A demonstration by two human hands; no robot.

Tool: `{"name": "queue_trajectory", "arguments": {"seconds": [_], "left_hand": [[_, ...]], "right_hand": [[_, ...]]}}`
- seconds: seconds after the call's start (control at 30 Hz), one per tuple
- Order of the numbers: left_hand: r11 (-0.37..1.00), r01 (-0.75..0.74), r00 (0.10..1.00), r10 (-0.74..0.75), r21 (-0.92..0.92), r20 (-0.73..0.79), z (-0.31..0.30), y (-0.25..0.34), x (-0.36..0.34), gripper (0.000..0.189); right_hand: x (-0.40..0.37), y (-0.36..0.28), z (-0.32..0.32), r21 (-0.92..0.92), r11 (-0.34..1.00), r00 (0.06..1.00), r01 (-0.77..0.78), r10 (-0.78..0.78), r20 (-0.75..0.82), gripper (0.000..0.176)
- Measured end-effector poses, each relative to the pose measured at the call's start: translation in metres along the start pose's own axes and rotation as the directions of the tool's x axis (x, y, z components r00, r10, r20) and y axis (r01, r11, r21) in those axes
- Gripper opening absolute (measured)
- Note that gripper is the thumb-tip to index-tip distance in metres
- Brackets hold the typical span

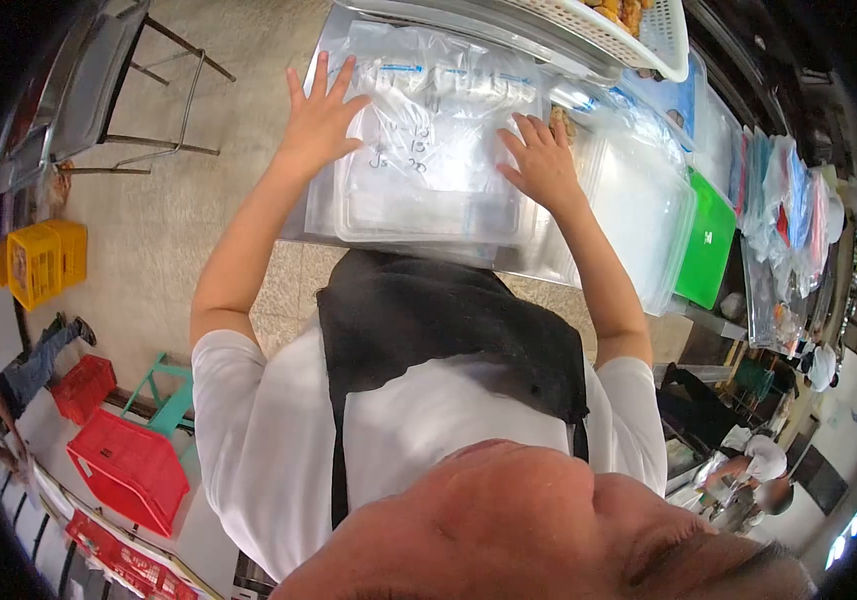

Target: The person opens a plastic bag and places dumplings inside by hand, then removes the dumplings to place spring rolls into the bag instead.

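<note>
A shallow clear plastic container (419,215) lies on the metal table in front of me, with handwritten dark marks on a pale sheet or bag inside it. Clear plastic bags (449,75) with blue strips stretch along its far part. My left hand (321,125) is at the container's left side, fingers spread and thumb toward the bags. On the right side, my right hand (546,165) has its fingers apart at the container's edge. Neither hand is wrapped round anything.
Another clear plastic container (634,215) stands to the right, beside a green board (709,240). A white basket (664,35) with browned food sits at the far side. Yellow crates (47,262) and a red crate (129,470) rest on the floor at left. Other people are farther back.
</note>
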State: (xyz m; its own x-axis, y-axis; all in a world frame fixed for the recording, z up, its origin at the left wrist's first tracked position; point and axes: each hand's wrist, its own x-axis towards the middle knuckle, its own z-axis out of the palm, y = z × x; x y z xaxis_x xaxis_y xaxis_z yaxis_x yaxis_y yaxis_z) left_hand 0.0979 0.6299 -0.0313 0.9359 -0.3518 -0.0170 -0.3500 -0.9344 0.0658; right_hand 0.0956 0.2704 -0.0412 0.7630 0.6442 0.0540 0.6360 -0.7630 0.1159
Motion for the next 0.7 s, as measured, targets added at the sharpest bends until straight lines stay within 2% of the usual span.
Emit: {"name": "queue_trajectory", "arguments": {"seconds": [0.1, 0.17, 0.2, 0.3, 0.37, 0.4, 0.5, 0.57, 0.6, 0.67, 0.7], "left_hand": [[0.999, 0.025, 0.996, -0.027, 0.030, 0.088, -0.003, 0.001, 0.005, 0.064], [0.997, 0.016, 0.986, -0.028, 0.073, 0.164, -0.012, 0.002, 0.010, 0.065], [0.999, 0.007, 0.992, -0.012, 0.044, 0.125, -0.013, 0.003, 0.012, 0.063], [0.999, -0.035, 0.999, 0.034, -0.014, -0.035, -0.013, 0.002, 0.013, 0.057], [0.998, -0.069, 0.979, 0.067, -0.006, -0.191, -0.016, 0.001, 0.013, 0.051], [0.998, -0.044, 0.982, 0.037, -0.033, -0.185, -0.016, 0.000, 0.015, 0.049], [0.992, 0.063, 0.985, -0.079, -0.109, -0.151, -0.010, -0.005, 0.018, 0.042], [0.973, 0.169, 0.976, -0.187, -0.157, -0.112, 0.006, -0.014, 0.019, 0.040], [0.980, 0.159, 0.972, -0.178, -0.123, -0.154, 0.009, -0.013, 0.019, 0.039], [0.989, 0.139, 0.961, -0.148, -0.055, -0.235, 0.017, -0.008, 0.021, 0.037], [0.985, 0.163, 0.964, -0.172, -0.058, -0.205, 0.018, -0.006, 0.023, 0.036]], "right_hand": [[0.000, 0.000, 0.002, 0.009, 0.999, 0.996, -0.044, 0.043, 0.078, 0.050], [0.002, 0.001, -0.003, 0.043, 0.999, 0.996, -0.022, 0.018, 0.091, 0.047], [0.004, 0.002, -0.005, 0.058, 0.998, 0.995, -0.013, 0.008, 0.096, 0.046], [0.010, 0.004, -0.006, 0.135, 0.990, 0.993, 0.045, -0.029, -0.114, 0.041], [0.016, 0.005, -0.001, 0.109, 0.994, 0.989, 0.022, -0.006, -0.146, 0.037], [0.018, 0.007, 0.002, 0.098, 0.995, 0.987, 0.010, 0.006, -0.162, 0.035], [0.029, 0.016, 0.008, 0.097, 0.992, 0.979, -0.077, 0.094, -0.182, 0.033], [0.037, 0.022, 0.004, 0.126, 0.980, 0.943, -0.154, 0.184, -0.276, 0.035], [0.040, 0.024, 0.000, 0.144, 0.971, 0.920, -0.191, 0.229, -0.318, 0.035], [0.045, 0.032, 0.008, 0.337, 0.903, 0.893, -0.265, 0.362, -0.269, 0.042], [0.047, 0.037, 0.021, 0.423, 0.861, 0.876, -0.282, 0.411, -0.252, 0.044]]}}
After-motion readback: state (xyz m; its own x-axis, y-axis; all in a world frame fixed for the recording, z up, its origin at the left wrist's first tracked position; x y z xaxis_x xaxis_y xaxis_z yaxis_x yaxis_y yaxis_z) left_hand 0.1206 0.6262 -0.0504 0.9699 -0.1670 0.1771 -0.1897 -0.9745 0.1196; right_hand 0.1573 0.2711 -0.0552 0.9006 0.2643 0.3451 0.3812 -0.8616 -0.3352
